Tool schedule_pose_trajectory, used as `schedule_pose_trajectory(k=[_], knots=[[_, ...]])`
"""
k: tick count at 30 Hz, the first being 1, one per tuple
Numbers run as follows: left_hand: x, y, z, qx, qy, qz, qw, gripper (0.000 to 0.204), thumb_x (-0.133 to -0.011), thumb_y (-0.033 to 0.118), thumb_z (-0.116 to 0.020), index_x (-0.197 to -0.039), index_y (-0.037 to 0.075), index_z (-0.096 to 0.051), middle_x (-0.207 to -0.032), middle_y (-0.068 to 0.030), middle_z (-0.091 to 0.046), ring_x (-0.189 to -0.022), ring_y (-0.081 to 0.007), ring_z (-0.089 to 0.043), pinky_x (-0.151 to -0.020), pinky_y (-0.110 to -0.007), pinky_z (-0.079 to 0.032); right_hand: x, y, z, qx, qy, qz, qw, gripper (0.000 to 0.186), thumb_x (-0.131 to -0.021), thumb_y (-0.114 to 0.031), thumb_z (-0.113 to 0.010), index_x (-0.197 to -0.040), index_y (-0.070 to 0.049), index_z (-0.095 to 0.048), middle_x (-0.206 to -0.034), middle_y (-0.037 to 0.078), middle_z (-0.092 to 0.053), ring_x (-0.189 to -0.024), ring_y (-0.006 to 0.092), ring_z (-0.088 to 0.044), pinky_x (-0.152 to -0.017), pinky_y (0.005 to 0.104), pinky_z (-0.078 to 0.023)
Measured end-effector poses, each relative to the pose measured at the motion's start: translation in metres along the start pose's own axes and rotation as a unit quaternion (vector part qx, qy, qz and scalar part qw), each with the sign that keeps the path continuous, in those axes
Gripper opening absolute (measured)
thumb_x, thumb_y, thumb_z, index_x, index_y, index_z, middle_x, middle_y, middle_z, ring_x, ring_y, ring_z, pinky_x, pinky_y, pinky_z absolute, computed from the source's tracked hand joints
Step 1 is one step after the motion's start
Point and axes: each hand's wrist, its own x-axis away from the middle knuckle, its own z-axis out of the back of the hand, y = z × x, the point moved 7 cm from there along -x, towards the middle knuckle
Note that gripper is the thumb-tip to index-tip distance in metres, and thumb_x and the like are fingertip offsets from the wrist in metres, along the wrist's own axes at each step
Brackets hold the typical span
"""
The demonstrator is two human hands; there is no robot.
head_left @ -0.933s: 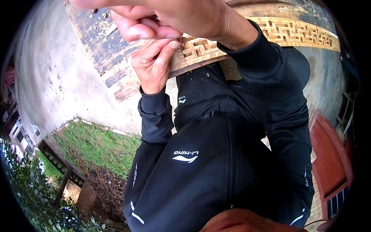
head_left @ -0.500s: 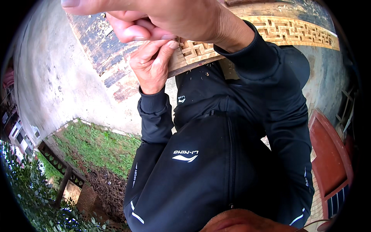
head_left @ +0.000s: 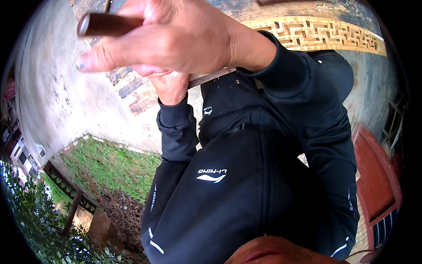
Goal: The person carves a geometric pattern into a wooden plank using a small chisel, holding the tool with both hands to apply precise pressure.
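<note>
Setting: outdoor yard with a pale, stained concrete ground (head_left: 66, 101) at 9 o'clock, rough and blotched; a patch of green grass (head_left: 118, 163) at 7 o'clock, edged by a dark latticed fence (head_left: 66, 189) and leafy shrubs (head_left: 30, 224) at the lower left rim.
Workpiece: long pale wooden panel carved in an openwork geometric fret pattern (head_left: 321, 37), running from 12 to 2 o'clock; its surface is light tan, crisp-edged and angular. It lies on a dark, weathered plank bench top (head_left: 127, 83), whose boards look scorched and patchy.
Right hand (head_left: 176, 39): at 11 o'clock, very close to the camera, fingers curled tight around a dark brown, smooth, cylindrical wooden handle (head_left: 105, 24) whose round end points toward 10 o'clock; what it is the handle of is hidden.
Left hand (head_left: 169, 86): just under the right hand, mostly covered by it; it rests at the near edge of the bench. Whether its fingers pinch anything cannot be told.
Clothing: black, matte, smooth-woven jacket sleeves and trousers (head_left: 246, 185) fill the centre down to 6 o'clock, flecked with pale wood chips near the bench edge.
Periphery: red-brown wooden bench or frame (head_left: 373, 176) at 4 o'clock.
</note>
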Motion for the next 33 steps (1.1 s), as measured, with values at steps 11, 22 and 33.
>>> schedule_pose_trajectory(k=[11,22,33], knots=[[0.027,-0.038,0.019,-0.266,-0.074,-0.172,0.946,0.041,-0.102,0.019,-0.078,-0.136,0.001,-0.063,-0.129,-0.0151,-0.068,-0.118,-0.0313,-0.067,-0.103,-0.045,-0.053,0.025,-0.022,0.000,-0.005,-0.030,-0.016,0.999,0.050,-0.104,-0.036,-0.072,-0.067,-0.003,-0.066,-0.050,0.003,-0.049,-0.046,0.0153,-0.055,-0.050,0.0349,-0.044],[0.022,0.050,-0.016,-0.134,-0.046,-0.234,0.962,0.067,-0.104,0.061,-0.071,-0.094,-0.004,-0.081,-0.068,-0.0098,-0.069,-0.057,-0.0231,-0.068,-0.055,-0.032,-0.051,0.093,-0.023,0.082,-0.165,0.185,0.004,0.969,0.059,-0.120,-0.043,-0.030,-0.068,-0.015,-0.033,-0.058,0.010,-0.048,-0.047,0.0124,-0.031,-0.048,0.0295,-0.031],[0.026,0.043,-0.023,-0.102,-0.058,-0.285,0.951,0.082,-0.087,0.080,-0.076,-0.078,-0.001,-0.072,-0.064,-0.0064,-0.064,-0.051,-0.0220,-0.061,-0.049,-0.032,-0.044,0.083,-0.010,0.074,-0.134,0.132,-0.022,0.982,0.062,-0.120,-0.047,-0.027,-0.067,-0.015,-0.032,-0.060,0.012,-0.052,-0.048,0.0129,-0.033,-0.049,0.0292,-0.032]])
